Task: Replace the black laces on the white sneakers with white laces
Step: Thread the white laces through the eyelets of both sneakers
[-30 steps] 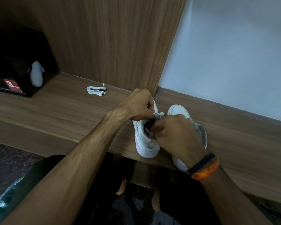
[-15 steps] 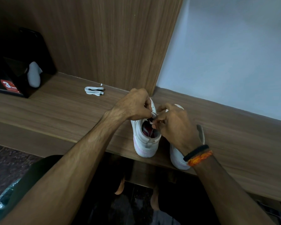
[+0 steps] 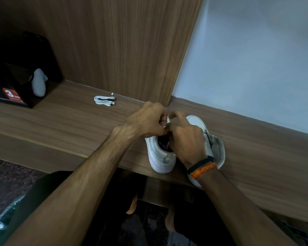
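Note:
Two white sneakers stand side by side on the wooden shelf (image 3: 69, 121), heels toward me. The left sneaker (image 3: 161, 157) has a pink-tinted sole edge. The right sneaker (image 3: 214, 144) is partly hidden behind my right wrist. My left hand (image 3: 148, 121) and my right hand (image 3: 185, 139) meet over the left sneaker's throat, fingers curled and pinching its lace, which my fingers almost wholly hide. A folded bundle of white lace (image 3: 104, 100) lies on the shelf to the left, apart from both hands.
A black box (image 3: 12, 86) with a red label and a white object inside stands at the shelf's far left. A wood panel (image 3: 123, 50) rises behind the shelf, a pale wall (image 3: 247, 59) to its right. Dark floor and bare feet show below.
My right hand has moved up from the sneaker's opening to meet my left hand at the front of the throat. The right sneaker's toe shows again. The lace bundle has not moved.

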